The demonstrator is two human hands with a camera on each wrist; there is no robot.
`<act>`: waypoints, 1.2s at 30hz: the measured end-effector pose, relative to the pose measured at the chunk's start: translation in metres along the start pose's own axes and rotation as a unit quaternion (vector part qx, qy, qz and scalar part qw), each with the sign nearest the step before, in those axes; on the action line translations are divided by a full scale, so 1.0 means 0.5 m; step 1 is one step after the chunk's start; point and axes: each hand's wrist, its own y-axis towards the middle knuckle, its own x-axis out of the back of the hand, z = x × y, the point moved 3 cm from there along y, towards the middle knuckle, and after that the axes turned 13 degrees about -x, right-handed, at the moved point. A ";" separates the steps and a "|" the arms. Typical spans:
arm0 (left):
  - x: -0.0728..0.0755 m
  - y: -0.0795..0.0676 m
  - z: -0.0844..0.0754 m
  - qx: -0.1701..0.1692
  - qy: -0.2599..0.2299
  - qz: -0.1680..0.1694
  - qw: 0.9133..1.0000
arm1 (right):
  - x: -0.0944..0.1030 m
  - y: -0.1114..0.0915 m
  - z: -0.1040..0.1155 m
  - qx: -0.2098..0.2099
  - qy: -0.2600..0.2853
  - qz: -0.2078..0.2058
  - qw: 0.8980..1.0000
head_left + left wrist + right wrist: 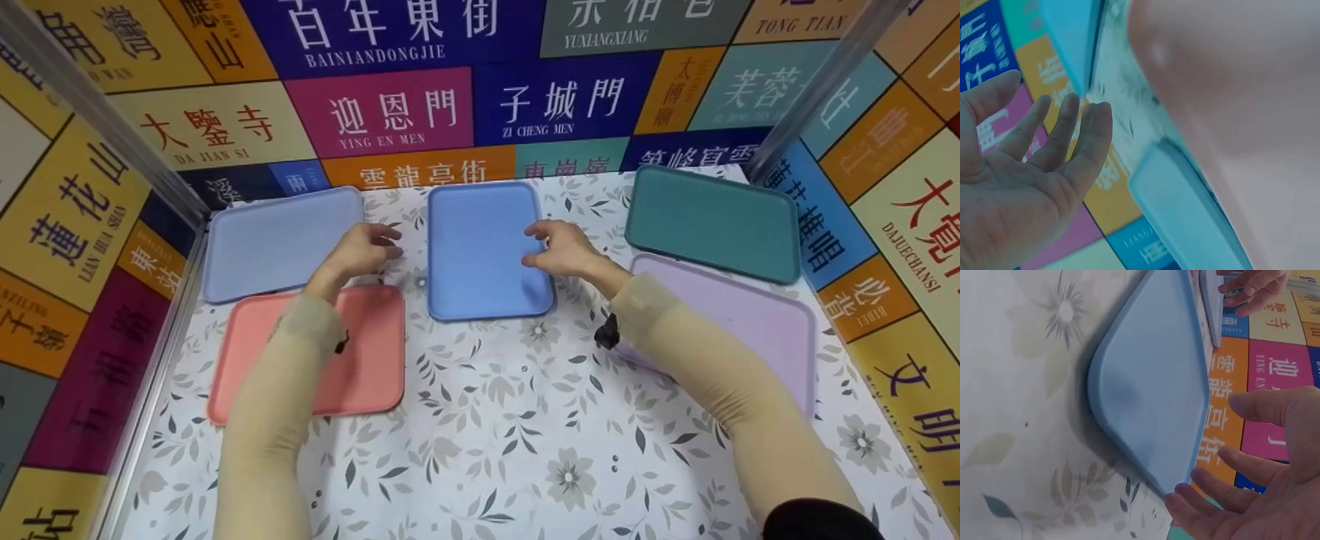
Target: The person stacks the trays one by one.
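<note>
A blue tray [480, 262] lies in the middle at the back of the table, its long sides running front to back. My right hand [566, 249] hovers at its right edge, fingers loosely bent and holding nothing; in the right wrist view the fingertips [1182, 500] appear near the tray's rim, and contact cannot be told. My left hand [364, 249] hangs over the right end of a pale blue tray [274, 232], empty, its fingers spread in the left wrist view. Beneath the left forearm lies a coral pink tray [367, 360], partly hidden by the sleeve.
At the right, a dark green tray [712, 225] sits behind a lilac tray [757, 337], which the right forearm partly covers. White floral cloth [480, 450] covers the table. Colourful lettered panels [382, 109] wall the back and both sides, with metal posts at the corners.
</note>
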 end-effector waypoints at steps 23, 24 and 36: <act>0.103 -0.157 0.092 0.046 0.012 0.059 0.997 | -0.101 -0.069 0.068 0.004 0.101 0.079 0.992; 0.107 -0.163 0.096 0.048 0.010 0.061 0.997 | -0.107 -0.070 0.070 0.001 0.114 0.084 0.990; 0.168 -0.254 0.162 0.084 -0.023 0.065 0.994 | -0.205 -0.094 0.118 -0.040 0.252 0.150 0.955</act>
